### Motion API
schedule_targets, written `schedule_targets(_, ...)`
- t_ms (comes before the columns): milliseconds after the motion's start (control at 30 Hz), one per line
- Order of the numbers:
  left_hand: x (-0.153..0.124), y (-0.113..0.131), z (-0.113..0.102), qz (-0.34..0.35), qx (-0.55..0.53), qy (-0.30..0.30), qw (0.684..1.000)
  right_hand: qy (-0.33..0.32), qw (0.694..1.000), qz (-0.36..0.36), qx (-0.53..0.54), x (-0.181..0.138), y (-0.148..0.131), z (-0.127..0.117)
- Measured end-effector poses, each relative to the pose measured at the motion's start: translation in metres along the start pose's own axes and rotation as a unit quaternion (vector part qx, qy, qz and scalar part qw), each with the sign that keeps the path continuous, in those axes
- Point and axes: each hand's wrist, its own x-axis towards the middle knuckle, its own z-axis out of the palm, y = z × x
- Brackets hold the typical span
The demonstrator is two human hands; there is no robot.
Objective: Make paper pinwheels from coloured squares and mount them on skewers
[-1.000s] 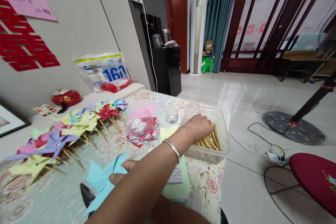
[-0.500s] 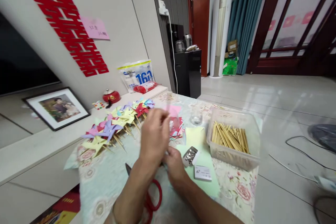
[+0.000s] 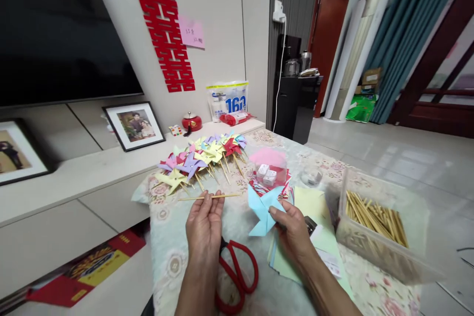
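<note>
My left hand [image 3: 204, 223] is closed on a thin wooden stick [image 3: 218, 196] that lies level and points right. My right hand [image 3: 294, 229] pinches a light blue paper pinwheel [image 3: 262, 209], held just right of the stick's tip. Both hands hover over a floral tablecloth [image 3: 174, 261]. Red-handled scissors [image 3: 237, 276] lie on the cloth under my left wrist. A clear plastic box of wooden sticks [image 3: 374, 219] stands to the right of my right hand.
A row of finished coloured pinwheels [image 3: 200, 158] lies at the table's far left. A clear tub [image 3: 271, 170] sits on stacked coloured paper, with a small glass [image 3: 311, 176] beside it. Pale paper sheets [image 3: 314, 202] lie near the box. Framed photos [image 3: 134, 125] lean on the low shelf.
One second ago my right hand reached into the stick box while the left held the blue pinwheel. Now the left holds a stick and the right holds the pinwheel. The camera has swung left.
</note>
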Motion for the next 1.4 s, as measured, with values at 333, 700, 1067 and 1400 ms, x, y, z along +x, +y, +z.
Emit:
schedule_targets(333,-0.006,-0.025,-0.008,-0.064,0.024,-0.035,0.997,0.024,0.993,0.036,0.113,0.001,-0.009,-0.003)
schedule_targets(700,-0.027,-0.04,-0.007,-0.076,0.059,-0.13,0.987,-0.065,0.991,0.067,0.1,-0.004,-0.007,0.002)
schedule_targets(1067,-0.024,-0.023,-0.007,-0.017,0.02,-0.106,0.994,-0.204,0.962,0.163,-0.08,-0.015,-0.013,-0.004)
schedule_targets(1400,-0.048,-0.021,0.001,-0.067,0.14,-0.138,0.978,-0.258,0.936,0.094,-0.219,-0.018,-0.033,-0.01)
